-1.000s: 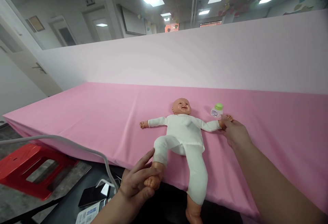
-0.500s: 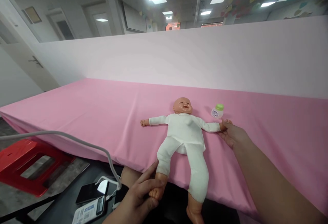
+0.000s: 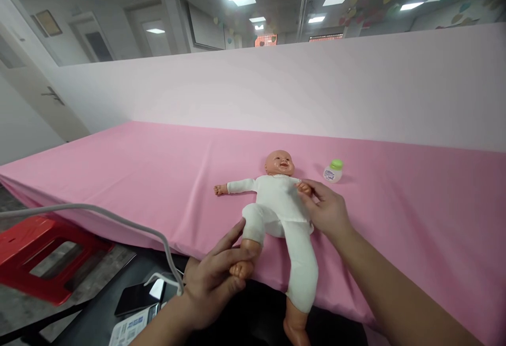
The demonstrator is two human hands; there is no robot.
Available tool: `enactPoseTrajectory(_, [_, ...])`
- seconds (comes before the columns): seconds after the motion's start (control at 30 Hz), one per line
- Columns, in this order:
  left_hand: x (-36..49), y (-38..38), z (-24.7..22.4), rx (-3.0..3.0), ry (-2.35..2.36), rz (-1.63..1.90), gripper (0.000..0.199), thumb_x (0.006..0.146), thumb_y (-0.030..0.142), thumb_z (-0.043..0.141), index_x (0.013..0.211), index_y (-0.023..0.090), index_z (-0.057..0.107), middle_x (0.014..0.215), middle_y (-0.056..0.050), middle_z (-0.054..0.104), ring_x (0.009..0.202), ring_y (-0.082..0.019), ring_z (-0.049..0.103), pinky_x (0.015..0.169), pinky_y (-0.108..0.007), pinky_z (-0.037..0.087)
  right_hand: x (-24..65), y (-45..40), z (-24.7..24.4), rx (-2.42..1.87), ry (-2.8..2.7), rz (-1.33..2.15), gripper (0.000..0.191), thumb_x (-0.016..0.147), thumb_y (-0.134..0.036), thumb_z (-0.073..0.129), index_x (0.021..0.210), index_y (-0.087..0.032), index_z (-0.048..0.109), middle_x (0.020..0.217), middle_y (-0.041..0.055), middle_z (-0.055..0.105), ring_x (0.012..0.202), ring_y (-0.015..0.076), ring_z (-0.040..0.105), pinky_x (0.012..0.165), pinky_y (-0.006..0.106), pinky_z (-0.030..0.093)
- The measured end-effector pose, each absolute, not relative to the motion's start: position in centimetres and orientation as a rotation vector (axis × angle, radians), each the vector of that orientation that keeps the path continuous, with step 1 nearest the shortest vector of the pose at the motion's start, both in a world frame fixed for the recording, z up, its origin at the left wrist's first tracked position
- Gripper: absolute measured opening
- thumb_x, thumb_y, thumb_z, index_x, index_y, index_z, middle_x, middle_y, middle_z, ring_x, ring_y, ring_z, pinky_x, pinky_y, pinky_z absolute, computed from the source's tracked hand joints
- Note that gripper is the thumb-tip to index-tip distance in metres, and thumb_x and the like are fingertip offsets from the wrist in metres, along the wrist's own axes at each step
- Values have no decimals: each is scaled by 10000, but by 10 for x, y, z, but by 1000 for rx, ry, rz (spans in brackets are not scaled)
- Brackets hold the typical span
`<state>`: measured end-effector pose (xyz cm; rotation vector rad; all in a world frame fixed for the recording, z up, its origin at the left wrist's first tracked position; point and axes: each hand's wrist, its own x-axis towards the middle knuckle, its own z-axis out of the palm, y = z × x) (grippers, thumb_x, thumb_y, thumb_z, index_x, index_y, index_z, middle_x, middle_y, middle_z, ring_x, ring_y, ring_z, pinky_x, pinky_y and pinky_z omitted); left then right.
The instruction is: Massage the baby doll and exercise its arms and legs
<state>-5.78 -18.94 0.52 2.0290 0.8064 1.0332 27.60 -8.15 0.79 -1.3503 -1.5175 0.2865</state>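
Observation:
A baby doll [image 3: 281, 198] in a white cloth suit lies face up on the pink sheet [image 3: 166, 177], its head toward the wall. My left hand [image 3: 219, 272] is closed around the foot and ankle of the doll's leg on the left, whose knee is bent. With my right hand [image 3: 328, 211] I grip the doll's hand on the right, held in over its chest. The doll's other arm stretches out to the left on the sheet. Its other leg extends over the near edge. A small clear bottle with a green cap [image 3: 333, 171] stands beyond my right hand.
A red plastic stool [image 3: 43, 261] stands at the lower left. A grey cable [image 3: 118, 219] arches over a black surface holding a phone [image 3: 132, 299] and a white labelled device [image 3: 132, 327]. Behind the bed, a white wall [image 3: 276, 93] rises to a glass panel.
My right hand has brought the doll's arm inward from outstretched to over its chest. My left hand has pushed the held leg up, bending its knee more.

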Motion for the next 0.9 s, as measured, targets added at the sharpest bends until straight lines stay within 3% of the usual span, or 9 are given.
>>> enactPoseTrajectory(0.17, [-34, -167, 23, 2026, 697, 1035, 378, 1036, 351, 607, 1405, 277, 647, 1731, -94, 280, 1603, -333, 218, 1260, -498, 325, 266, -81, 1, -1270, -1919, 44, 320, 954, -237, 607, 1249, -266, 727, 1295, 40, 749, 1220, 259, 692, 1051, 444, 562])
enactPoseTrajectory(0.47, [-13, -154, 47, 2046, 675, 935, 359, 1049, 327, 587, 1401, 274, 629, 1690, -84, 376, 1614, -297, 201, 1274, -489, 310, 264, -81, 4, -1236, -2130, -65, 352, 970, -163, 551, 1269, -224, 727, 1326, 71, 735, 1297, 279, 647, 1088, 481, 541])
enactPoseTrajectory(0.7, [-33, -170, 24, 2043, 653, 1054, 381, 1008, 368, 652, 1368, 245, 672, 1675, -130, 388, 1592, -342, 262, 1252, -480, 350, 280, -77, 6, -1382, -1624, 240, 303, 944, -357, 652, 1230, -298, 730, 1182, 13, 785, 1060, 247, 745, 980, 431, 588])
enactPoseTrajectory(0.83, [-48, -188, 4, 1990, 708, 1052, 423, 1005, 421, 645, 1392, 253, 663, 1693, -150, 347, 1556, -367, 341, 1227, -505, 383, 305, -70, 7, -1411, -1192, 343, 358, 906, -470, 702, 1198, -266, 737, 1212, 45, 771, 1120, 262, 721, 1032, 459, 552])
enactPoseTrajectory(0.9, [-54, -196, -4, 1980, 739, 1057, 436, 1009, 443, 630, 1412, 277, 648, 1691, -141, 354, 1554, -367, 345, 1221, -523, 385, 320, -64, 3, -1440, -1053, 388, 404, 884, -528, 722, 1159, -233, 744, 1136, 68, 778, 1060, 278, 730, 993, 491, 570])
